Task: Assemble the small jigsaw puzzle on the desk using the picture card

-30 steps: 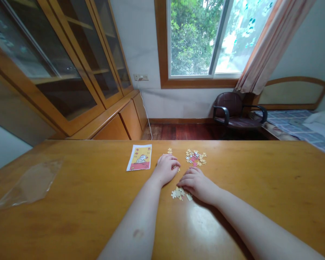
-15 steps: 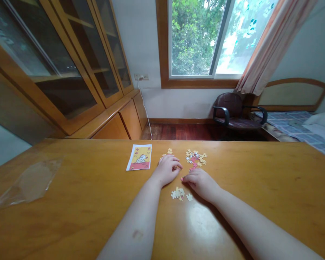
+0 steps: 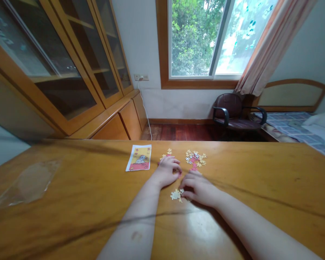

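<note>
My left hand (image 3: 168, 169) rests on the wooden table (image 3: 70, 202) with fingers curled over small jigsaw pieces I cannot make out. My right hand (image 3: 197, 187) lies just right of it, fingertips pinching at a small cluster of joined puzzle pieces (image 3: 176, 195). A loose pile of puzzle pieces (image 3: 195, 159), cream and red, lies just beyond both hands. A few more pieces (image 3: 168, 152) sit beyond the left hand. A reference picture card (image 3: 139, 162) with a white cartoon animal lies flat to the left of the left hand.
A clear plastic bag (image 3: 27, 182) lies at the table's left. Past the far edge stand a glass-door wooden cabinet (image 3: 70, 72), a dark armchair (image 3: 235, 112) under a window, and a bed (image 3: 300, 126) at right. Thin dark strands hang across the view.
My right hand pulled back toward me onto the near cluster of pieces, covering the piece beside it. My left hand's fingers curled tighter. Dark strands now cross the view.
</note>
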A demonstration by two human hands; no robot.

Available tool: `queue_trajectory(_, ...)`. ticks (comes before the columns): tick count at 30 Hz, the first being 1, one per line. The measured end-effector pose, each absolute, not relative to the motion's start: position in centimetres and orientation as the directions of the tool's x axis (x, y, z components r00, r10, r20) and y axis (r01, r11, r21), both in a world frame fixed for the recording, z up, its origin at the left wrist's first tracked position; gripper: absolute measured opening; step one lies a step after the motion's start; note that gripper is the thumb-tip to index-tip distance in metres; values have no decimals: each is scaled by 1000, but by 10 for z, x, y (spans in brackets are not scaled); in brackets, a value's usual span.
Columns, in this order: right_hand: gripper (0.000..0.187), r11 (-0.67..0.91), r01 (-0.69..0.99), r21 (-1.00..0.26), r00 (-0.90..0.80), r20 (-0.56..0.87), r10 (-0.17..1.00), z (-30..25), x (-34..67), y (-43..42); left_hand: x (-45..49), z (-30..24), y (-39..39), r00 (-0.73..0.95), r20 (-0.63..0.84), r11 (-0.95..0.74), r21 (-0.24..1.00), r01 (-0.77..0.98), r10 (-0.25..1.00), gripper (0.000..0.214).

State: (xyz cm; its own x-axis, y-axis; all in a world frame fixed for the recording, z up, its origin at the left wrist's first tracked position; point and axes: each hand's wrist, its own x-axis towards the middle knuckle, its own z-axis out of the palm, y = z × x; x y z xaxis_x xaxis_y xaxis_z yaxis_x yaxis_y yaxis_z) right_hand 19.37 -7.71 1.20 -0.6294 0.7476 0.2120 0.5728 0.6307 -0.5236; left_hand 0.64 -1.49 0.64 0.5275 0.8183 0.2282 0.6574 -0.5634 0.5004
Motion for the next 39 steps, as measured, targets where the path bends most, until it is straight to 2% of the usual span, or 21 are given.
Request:
queue_trajectory(4, 8, 568, 569, -594, -521, 273, 808, 5, 197, -72, 6, 4, -13, 525, 256, -575, 507, 643, 812, 19)
queue_trajectory(8, 9, 546, 685, -483, -419, 352, 837, -3, 203, -66, 5, 3, -10, 509, 280, -576, 500, 646, 814, 19)
queue_trajectory(11, 12, 581, 715, -389, -471, 346, 812, -2, 204, -66, 6, 6, -13, 527, 273, -585, 515, 626, 805, 13)
queue_trajectory(14, 16, 618, 696, -366, -523, 332, 785, 4, 201, -70, 6, 10, -16, 559, 229, -582, 541, 608, 797, 9)
queue_trajectory(17, 17, 655, 645, -392, -573, 318, 755, 12, 201, -74, 5, 14, -18, 587, 171, -569, 558, 604, 792, 7)
queue_trajectory(20, 14, 690, 571, -444, -636, 292, 715, 17, 204, -74, 4, 14, -18, 614, 129, -567, 566, 599, 778, 17)
queue_trajectory(22, 12, 697, 520, -493, -680, 255, 688, 19, 208, -74, 4, 13, -17, 615, 132, -570, 562, 600, 777, 23)
queue_trajectory(25, 26, 694, 484, -532, -734, 186, 654, 20, 213, -73, 3, 13, -16, 570, 165, -556, 546, 627, 805, 22)
queue_trajectory(28, 20, 682, 524, -510, -726, 150, 671, 20, 214, -70, 3, 15, -17, 552, 190, -557, 535, 635, 812, 21)
queue_trajectory(33, 9, 620, 643, -449, -579, 245, 778, 10, 214, -63, 3, 16, -17, 599, 122, -563, 528, 636, 791, 36)
queue_trajectory(39, 12, 619, 709, -338, -516, 349, 782, 3, 210, -64, 2, 8, -11, 504, 207, -534, 492, 687, 839, 21)
